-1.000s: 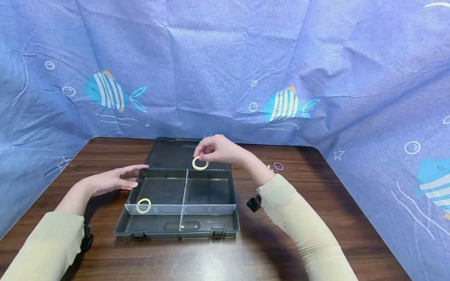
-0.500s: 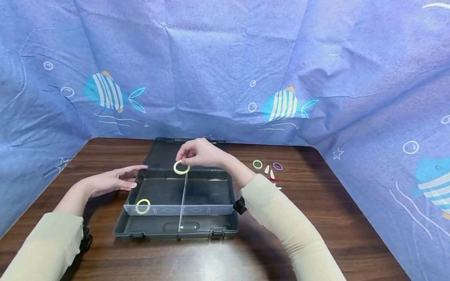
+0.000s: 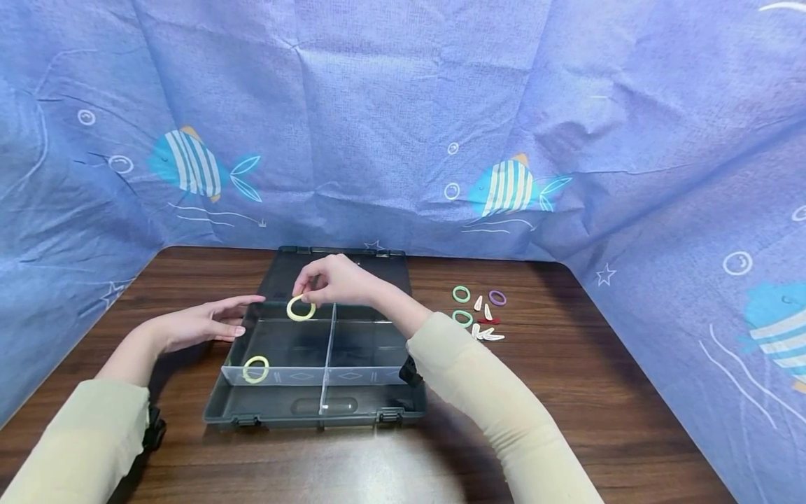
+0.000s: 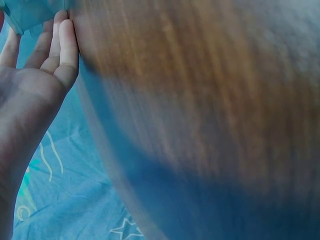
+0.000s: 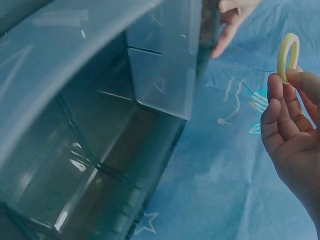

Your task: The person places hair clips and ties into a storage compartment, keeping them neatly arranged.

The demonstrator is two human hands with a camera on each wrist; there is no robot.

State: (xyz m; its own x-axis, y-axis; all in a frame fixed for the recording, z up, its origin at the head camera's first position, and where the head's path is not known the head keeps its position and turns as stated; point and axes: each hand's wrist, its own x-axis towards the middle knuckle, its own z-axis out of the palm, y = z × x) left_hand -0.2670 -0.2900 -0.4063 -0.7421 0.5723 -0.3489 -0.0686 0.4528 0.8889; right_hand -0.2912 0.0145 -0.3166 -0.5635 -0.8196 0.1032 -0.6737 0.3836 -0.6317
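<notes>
My right hand [image 3: 340, 278] pinches a yellow hair tie [image 3: 293, 315] between thumb and fingertips, above the back left compartment of the dark grey divided box [image 3: 277, 421]. The right wrist view shows the hair tie [image 5: 281, 62] held up by its lower edge. Another yellow hair tie [image 3: 247, 374] is in the back left compartment, near the front divider. My left hand [image 3: 195, 327] rests at the left side of the box with its fingers extended. In the left wrist view the left hand's fingers [image 4: 69, 47] reach to the box's edge [image 4: 37, 12].
Right of the box lie two green hair ties [image 3: 462, 286], a purple hair tie [image 3: 497, 292], several white hair clips [image 3: 488, 313] and a red clip [image 3: 489, 321]. The box's lid [image 3: 340, 255] lies opened back. A blue fish-print curtain [image 3: 390, 126] borders the brown table [image 3: 567, 392].
My right hand has moved left with the yellow hair tie, from over the right of the divider to over the back left compartment. The left hand has stayed in place.
</notes>
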